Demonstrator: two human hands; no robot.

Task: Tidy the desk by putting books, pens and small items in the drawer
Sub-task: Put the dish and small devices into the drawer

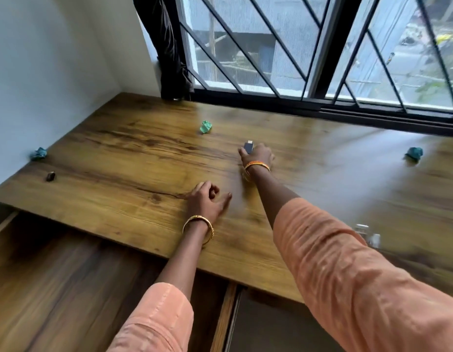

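r hand (258, 154) grips usb stick (248, 147), l hand (206, 200) rests on desk (134, 153).

the right hand (258, 156) reaches far across the wooden tabletop (134, 153), its fingers (243, 153) pinching a small dark stick (248, 147) with a pale tip. the left hand (206, 201) rests nearer the open drawer (68, 280), fingers loosely curled. a green crumpled wad (206, 127) lies just beyond and left of the right fingers.

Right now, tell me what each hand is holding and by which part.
The right hand pinches a small dark USB stick by its lower end. The left hand rests on the desk, holding nothing.
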